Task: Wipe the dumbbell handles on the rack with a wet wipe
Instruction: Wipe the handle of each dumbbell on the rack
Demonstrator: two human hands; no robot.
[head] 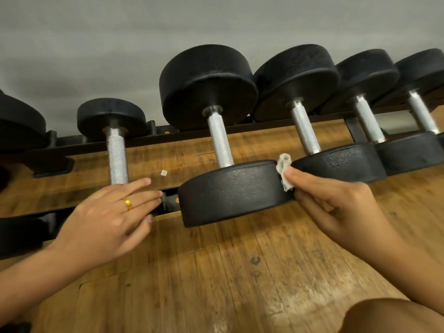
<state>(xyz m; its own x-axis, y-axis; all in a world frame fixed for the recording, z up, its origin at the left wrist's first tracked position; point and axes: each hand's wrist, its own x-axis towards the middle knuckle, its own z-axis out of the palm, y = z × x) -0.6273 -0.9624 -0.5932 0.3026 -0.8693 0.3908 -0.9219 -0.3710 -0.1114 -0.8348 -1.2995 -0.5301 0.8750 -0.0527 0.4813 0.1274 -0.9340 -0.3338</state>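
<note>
White wet wipe (pixel 284 171) pinched in right hand (pixel 331 203), beside the big dumbbell (pixel 230 193) — left hand (pixel 108 212) just left of it, fingers straight.

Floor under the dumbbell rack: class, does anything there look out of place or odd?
Yes. A small white scrap lies on the wooden floor beneath the rack, between two dumbbell handles. It looks like stray litter, perhaps torn from the wet wipe in the right hand.
</note>
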